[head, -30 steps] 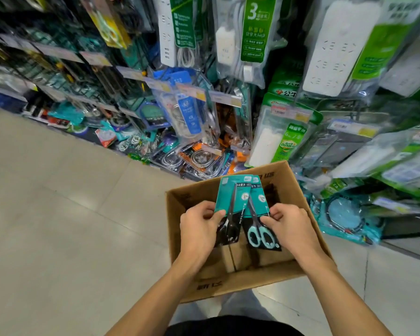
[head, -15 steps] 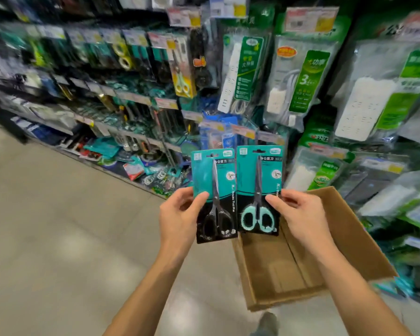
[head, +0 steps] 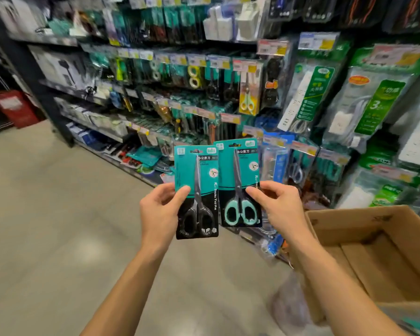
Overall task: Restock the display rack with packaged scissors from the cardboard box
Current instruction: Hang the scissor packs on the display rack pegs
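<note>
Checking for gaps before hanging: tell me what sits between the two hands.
In the head view, the black-handled scissors pack and mint-handled scissors pack, side by side, fill the stretch between left hand and right hand.

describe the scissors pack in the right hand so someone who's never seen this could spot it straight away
Start at the open cardboard box at lower right, then follow the arm above it up to the right hand. It pinches a teal card holding the mint-handled scissors pack. The black-handled scissors pack beside it, in the left hand, has dark handles instead.
</note>
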Available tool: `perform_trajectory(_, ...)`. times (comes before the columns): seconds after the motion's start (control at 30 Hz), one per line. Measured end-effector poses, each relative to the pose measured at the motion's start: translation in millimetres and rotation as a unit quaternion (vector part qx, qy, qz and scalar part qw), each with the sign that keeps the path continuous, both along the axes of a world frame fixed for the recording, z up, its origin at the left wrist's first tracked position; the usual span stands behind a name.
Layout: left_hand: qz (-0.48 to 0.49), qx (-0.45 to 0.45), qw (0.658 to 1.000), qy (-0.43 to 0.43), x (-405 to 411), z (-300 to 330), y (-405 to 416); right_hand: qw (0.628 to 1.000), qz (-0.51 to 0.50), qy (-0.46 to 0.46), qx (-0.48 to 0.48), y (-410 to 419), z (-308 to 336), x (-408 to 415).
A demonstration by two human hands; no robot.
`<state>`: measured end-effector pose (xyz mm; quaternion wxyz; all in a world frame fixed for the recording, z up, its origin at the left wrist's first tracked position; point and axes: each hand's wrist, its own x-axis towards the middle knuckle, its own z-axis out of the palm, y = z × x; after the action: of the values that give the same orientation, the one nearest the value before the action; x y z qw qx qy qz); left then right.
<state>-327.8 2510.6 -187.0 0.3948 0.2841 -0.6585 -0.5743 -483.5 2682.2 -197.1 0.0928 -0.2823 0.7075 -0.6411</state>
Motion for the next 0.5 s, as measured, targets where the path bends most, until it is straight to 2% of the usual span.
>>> perform_trajectory(0.13,0.020,0.012,1.000,0.002,9,10,-37,1.000,0.020,0.019,-0.013,-38,8,12)
perform_trajectory(0.5,0.036,0.020,0.999,-0.012,-28,7,-133,0.996,-0.004,-0.070,-0.055,-129,-3,-26)
